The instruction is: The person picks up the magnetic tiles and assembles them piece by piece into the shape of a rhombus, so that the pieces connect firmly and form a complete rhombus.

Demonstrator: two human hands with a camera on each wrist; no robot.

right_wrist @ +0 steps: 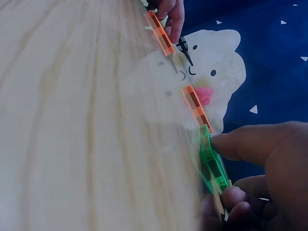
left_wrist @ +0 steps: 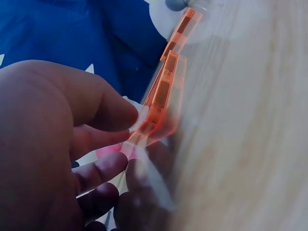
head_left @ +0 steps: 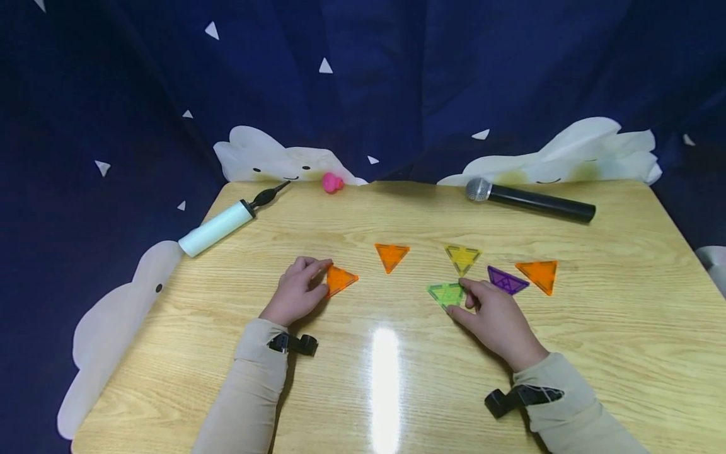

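Observation:
My left hand (head_left: pixel 297 291) pinches an orange triangular tile (head_left: pixel 341 280) by its left side, thumb and index finger at two corners. In the left wrist view, the tile (left_wrist: pixel 161 96) lies flat on the tabletop at the fingertips. My right hand (head_left: pixel 499 318) pinches a translucent green triangular tile (head_left: pixel 445 294) between thumb and index finger. The right wrist view shows this green tile (right_wrist: pixel 211 159) low over the tabletop; whether it touches the wood I cannot tell. Another orange triangle (head_left: pixel 391 256) lies between the hands, farther back. A yellow triangle (head_left: pixel 462 257) lies just beyond the green one.
Right of the right hand lie a purple triangle (head_left: pixel 507 281) and an orange triangle (head_left: pixel 540 275). A microphone (head_left: pixel 539 202) rests at the back right. A pale blue hand pump (head_left: pixel 220 228) and a small pink object (head_left: pixel 331 183) lie toward the back left of the wooden table (head_left: pixel 170 359).

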